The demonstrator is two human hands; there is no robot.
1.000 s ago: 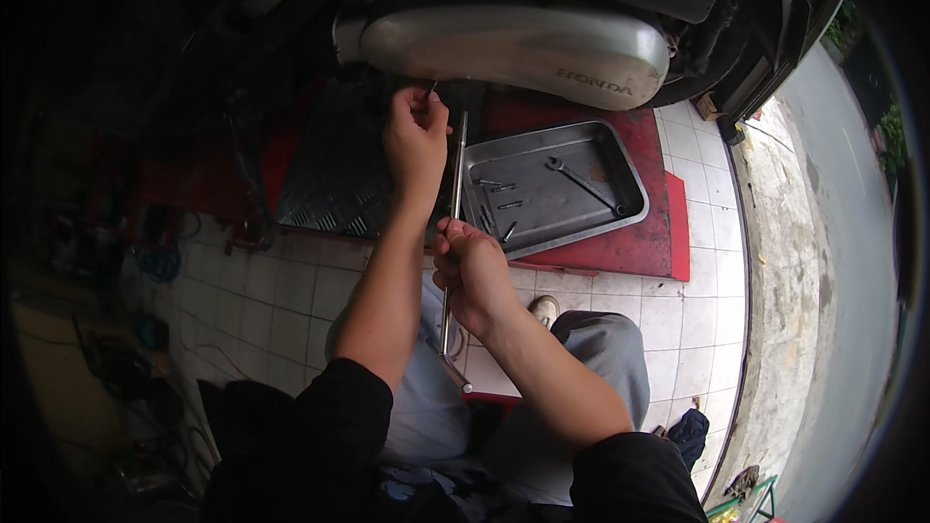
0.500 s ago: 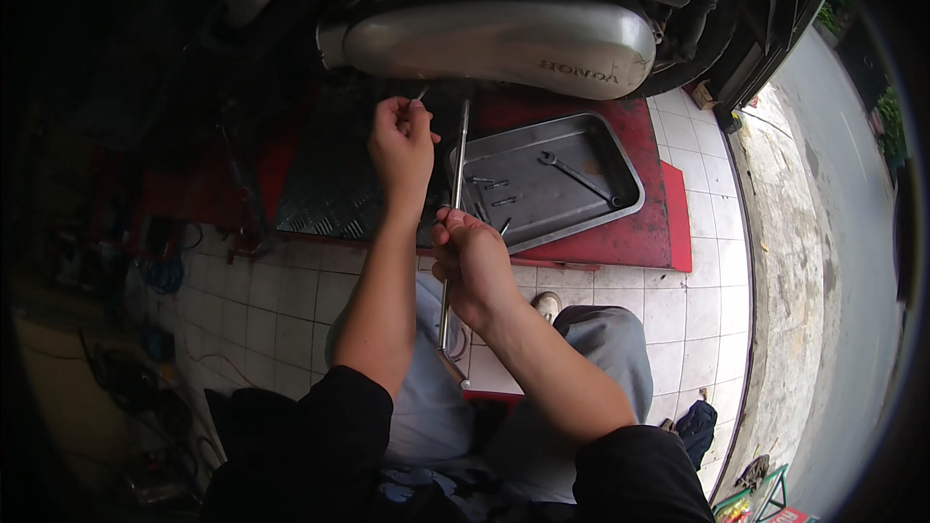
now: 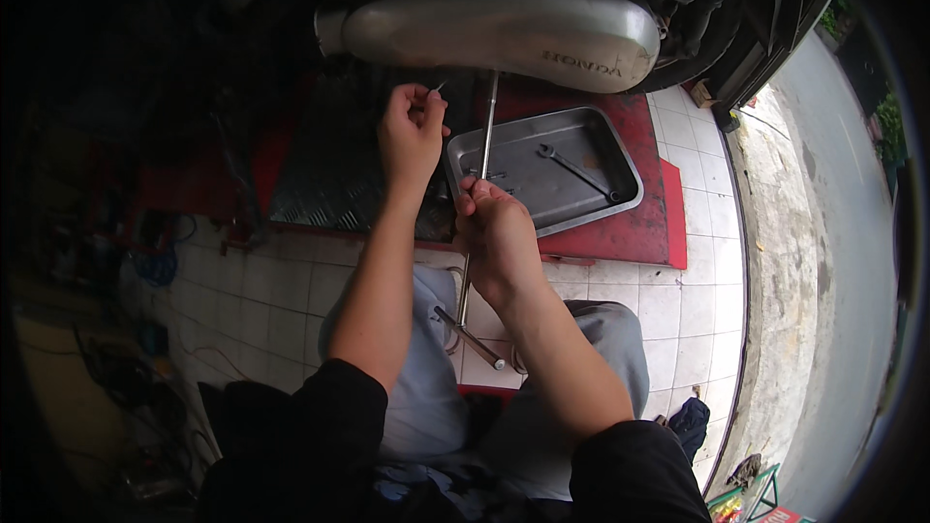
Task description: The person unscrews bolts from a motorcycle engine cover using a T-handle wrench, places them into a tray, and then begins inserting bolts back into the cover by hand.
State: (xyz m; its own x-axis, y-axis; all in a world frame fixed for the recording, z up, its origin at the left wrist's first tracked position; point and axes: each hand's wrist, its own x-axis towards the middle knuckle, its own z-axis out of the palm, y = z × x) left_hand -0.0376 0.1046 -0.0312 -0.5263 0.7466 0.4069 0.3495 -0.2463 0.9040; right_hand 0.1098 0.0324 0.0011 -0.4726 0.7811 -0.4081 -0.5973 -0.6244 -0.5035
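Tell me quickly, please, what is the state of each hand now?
Left hand: closed, pinching a small thin piece; its exact kind cannot be told.
Right hand: closed around the shaft of a long metal T-handle wrench.

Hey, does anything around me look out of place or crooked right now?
Two mild things. The metal tray sits askew to the front edge of the red platform. A dark crumpled bundle, perhaps cloth, lies on the tiled floor at lower right, seemingly just dropped there.
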